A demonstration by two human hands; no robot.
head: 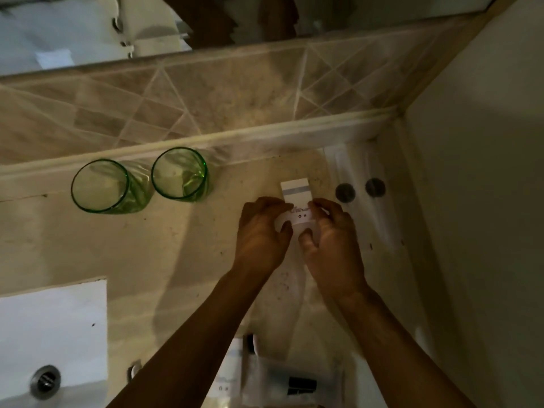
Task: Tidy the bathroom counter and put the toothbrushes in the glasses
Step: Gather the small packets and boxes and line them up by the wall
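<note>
I pinch the white packet (297,204) with left hand (262,234) and right hand (332,237); hard tearing could fling the contents right, off the counter (182,260).

Beige stone counter (88,245) with two green glasses (101,187) (both empty), packets (291,378) near its front edge.

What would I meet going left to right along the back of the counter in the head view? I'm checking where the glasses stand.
Left green glass → right green glass → small white box, held by the left hand and right hand → two round metal discs.
</note>
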